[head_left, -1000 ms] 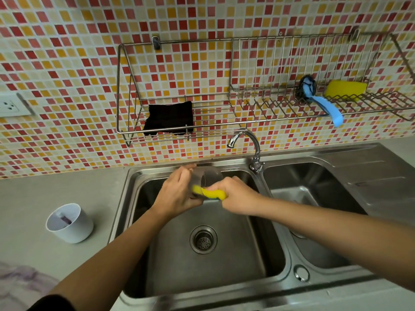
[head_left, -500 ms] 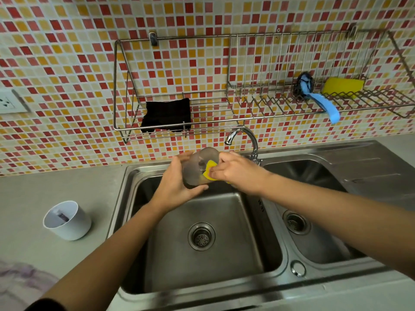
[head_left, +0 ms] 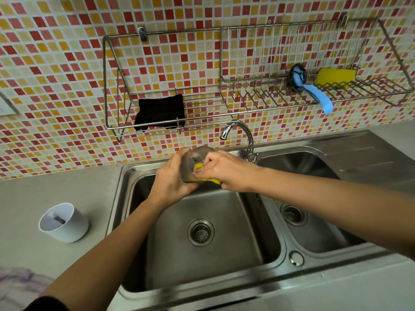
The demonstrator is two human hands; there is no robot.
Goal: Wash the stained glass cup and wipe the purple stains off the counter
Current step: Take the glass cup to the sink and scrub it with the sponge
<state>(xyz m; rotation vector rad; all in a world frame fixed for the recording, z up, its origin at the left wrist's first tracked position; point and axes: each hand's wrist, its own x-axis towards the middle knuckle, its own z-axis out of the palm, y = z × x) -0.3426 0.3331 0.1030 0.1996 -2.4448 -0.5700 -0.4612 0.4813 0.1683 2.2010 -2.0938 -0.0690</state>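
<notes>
Over the left sink basin (head_left: 224, 257), my left hand (head_left: 171, 178) grips the glass cup (head_left: 197, 156) around its side, the mouth tilted toward the right. My right hand (head_left: 226, 170) presses a yellow sponge (head_left: 206, 176) against the cup's mouth, its fingers partly over the rim. Most of the cup is hidden by both hands. Purple stains (head_left: 18, 283) smear the grey counter at the lower left corner.
The tap (head_left: 241, 135) arches just behind the cup. A white cup (head_left: 64, 223) stands on the counter left of the sink. The wall rack (head_left: 224, 90) holds a black cloth (head_left: 160, 112), a blue-handled brush (head_left: 307, 86) and a second yellow sponge (head_left: 335, 76). A right basin (head_left: 314, 221) adjoins.
Both hands have lifted the cup from low in the basin to just under the tap. The sponge has shifted from the cup's side to its mouth.
</notes>
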